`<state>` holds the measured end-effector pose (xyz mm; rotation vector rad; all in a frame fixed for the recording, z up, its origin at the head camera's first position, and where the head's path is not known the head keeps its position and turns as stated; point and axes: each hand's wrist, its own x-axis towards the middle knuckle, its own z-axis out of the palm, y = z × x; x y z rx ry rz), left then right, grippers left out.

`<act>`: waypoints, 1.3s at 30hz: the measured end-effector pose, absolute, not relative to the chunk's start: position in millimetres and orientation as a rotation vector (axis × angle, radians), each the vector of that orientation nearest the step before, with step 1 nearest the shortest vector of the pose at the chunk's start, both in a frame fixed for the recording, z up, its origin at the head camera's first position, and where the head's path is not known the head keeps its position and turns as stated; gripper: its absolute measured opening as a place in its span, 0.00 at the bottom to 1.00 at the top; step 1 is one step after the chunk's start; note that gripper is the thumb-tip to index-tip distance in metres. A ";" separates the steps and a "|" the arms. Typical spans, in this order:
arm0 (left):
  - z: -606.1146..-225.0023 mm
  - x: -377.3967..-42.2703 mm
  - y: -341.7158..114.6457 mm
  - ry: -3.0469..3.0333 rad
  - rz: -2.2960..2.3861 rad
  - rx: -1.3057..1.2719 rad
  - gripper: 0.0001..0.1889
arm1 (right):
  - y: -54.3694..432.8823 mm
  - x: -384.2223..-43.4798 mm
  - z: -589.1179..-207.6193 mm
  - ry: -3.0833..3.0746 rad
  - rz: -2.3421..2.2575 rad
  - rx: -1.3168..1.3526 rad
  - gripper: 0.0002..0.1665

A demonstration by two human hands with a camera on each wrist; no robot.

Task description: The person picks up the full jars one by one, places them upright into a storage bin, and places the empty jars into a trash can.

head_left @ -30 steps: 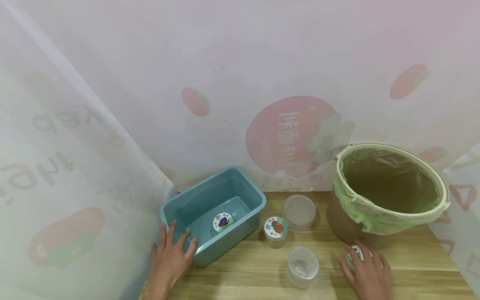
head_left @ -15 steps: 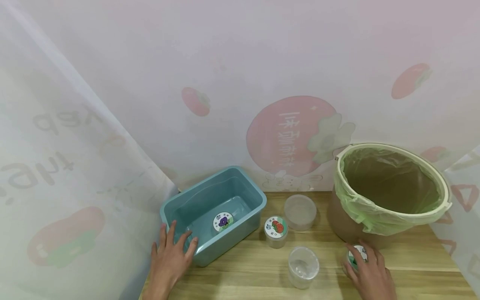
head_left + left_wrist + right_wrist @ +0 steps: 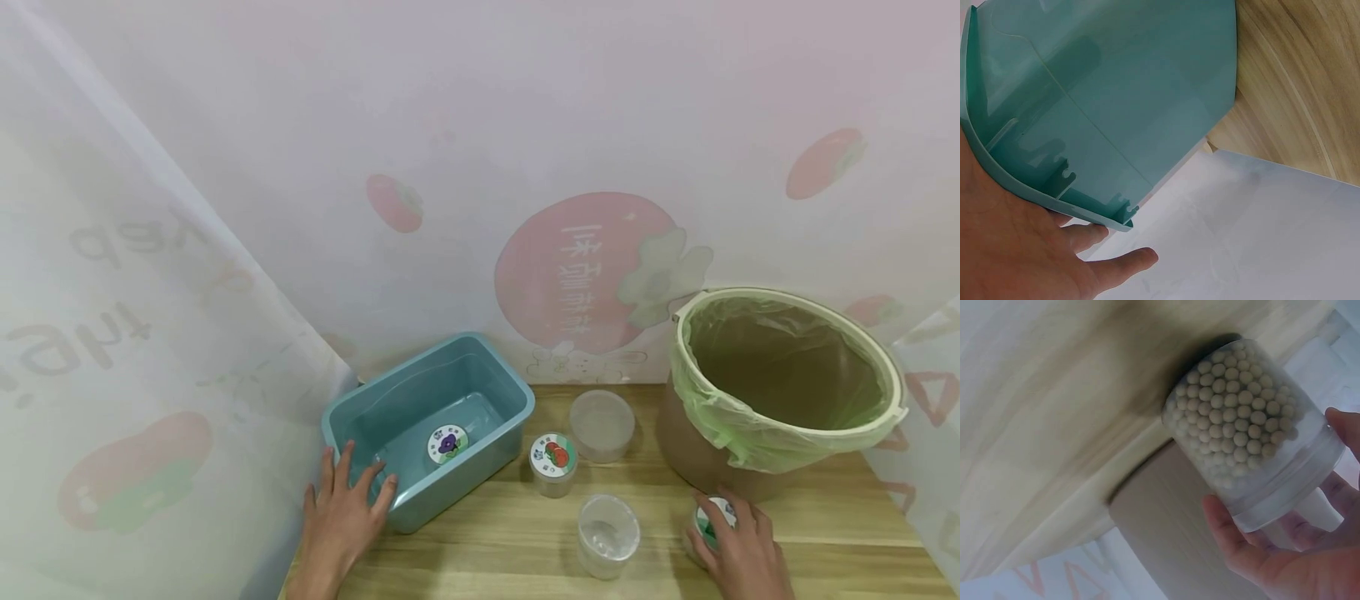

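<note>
My right hand (image 3: 746, 554) holds a small clear jar by its lid (image 3: 714, 521), thumb and fingers on opposite sides. In the right wrist view the jar (image 3: 1235, 415) is filled more than halfway with round beige beads, its base close to the wooden table. My left hand (image 3: 343, 521) lies at the near left corner of a teal plastic tub (image 3: 465, 487), fingers spread over the rim. From the left wrist view, the tub's outer wall (image 3: 1122, 81) and ribbed rim rest against that hand. Inside the tub sits a jar with a purple-flower label (image 3: 447, 444).
A tomato-labelled jar (image 3: 553, 458) stands right of the tub, with a translucent round lid or dish (image 3: 602, 425) behind it. Nearer me is an uncovered clear cup (image 3: 607, 537). A brown bin (image 3: 693, 450) with a green liner stands at the back right, before the printed curtain (image 3: 450, 125).
My right hand has shifted slightly right and its fingers have moved to the sides of the jar's lid, so more of the label shows. The left hand stays put.
</note>
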<state>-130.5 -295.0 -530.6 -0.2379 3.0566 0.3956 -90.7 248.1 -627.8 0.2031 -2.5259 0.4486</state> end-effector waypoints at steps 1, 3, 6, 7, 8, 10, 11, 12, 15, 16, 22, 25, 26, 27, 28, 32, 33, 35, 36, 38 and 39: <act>-530.8 -130.7 -294.7 3.052 0.396 -0.239 0.39 | 247.0 -90.4 -626.1 -2.524 0.456 0.197 0.30; -530.9 -130.8 -294.5 3.045 0.399 -0.241 0.40 | 244.7 -89.8 -621.8 -2.523 0.468 0.185 0.29; -530.9 -131.2 -293.8 3.040 0.405 -0.241 0.41 | 241.5 -90.0 -613.1 -2.515 0.479 0.188 0.29; -530.7 -131.2 -293.6 3.039 0.407 -0.242 0.41 | 240.3 -90.1 -609.7 -2.510 0.483 0.193 0.30; -530.4 -131.1 -293.4 3.038 0.409 -0.242 0.41 | 239.1 -90.5 -605.8 -2.503 0.483 0.205 0.31; -530.3 -131.4 -292.9 3.041 0.410 -0.241 0.41 | 236.8 -91.1 -597.0 -2.492 0.481 0.230 0.32; -530.1 -131.4 -292.7 3.042 0.407 -0.241 0.40 | 235.2 -91.2 -592.2 -2.484 0.485 0.243 0.33; -529.7 -131.3 -292.4 3.044 0.406 -0.240 0.40 | 233.4 -91.5 -587.4 -2.476 0.486 0.254 0.34; -529.1 -131.2 -291.9 3.048 0.404 -0.238 0.39 | 227.4 -92.0 -572.0 -2.471 0.496 0.284 0.32; -529.0 -131.1 -291.7 3.051 0.407 -0.236 0.39 | 225.0 -92.5 -566.8 -2.470 0.499 0.292 0.31; -529.8 -131.3 -292.6 3.064 0.419 -0.233 0.38 | 203.7 -98.1 -539.2 -2.503 0.506 0.337 0.30; -529.6 -131.5 -293.3 3.066 0.410 -0.234 0.38 | 188.9 -102.4 -527.6 -2.524 0.516 0.337 0.35; -529.2 -131.7 -293.2 3.067 0.405 -0.234 0.38 | 183.9 -104.0 -523.9 -2.522 0.521 0.336 0.36; -529.0 -131.9 -293.3 3.064 0.399 -0.234 0.38 | 179.0 -105.8 -520.3 -2.519 0.530 0.338 0.36; -528.5 -132.1 -293.0 3.063 0.395 -0.232 0.38 | 174.2 -107.6 -516.7 -2.511 0.540 0.343 0.36; -528.7 -132.5 -293.1 3.053 0.381 -0.232 0.39 | 156.7 -116.1 -502.6 -2.453 0.557 0.382 0.35; -529.1 -132.6 -293.4 3.051 0.378 -0.232 0.39 | 152.7 -118.3 -499.1 -2.440 0.561 0.390 0.35; -529.7 -132.4 -293.9 3.052 0.381 -0.233 0.39 | 144.6 -122.4 -491.7 -2.425 0.567 0.400 0.33; -529.9 -132.2 -294.0 3.054 0.384 -0.233 0.39 | 140.4 -124.1 -487.8 -2.428 0.575 0.399 0.33; -530.9 -131.6 -294.6 3.058 0.388 -0.232 0.38 | 132.1 -127.0 -480.4 -2.440 0.598 0.392 0.31; -531.5 -131.3 -295.1 3.057 0.388 -0.234 0.38 | 128.1 -127.9 -477.0 -2.446 0.608 0.390 0.30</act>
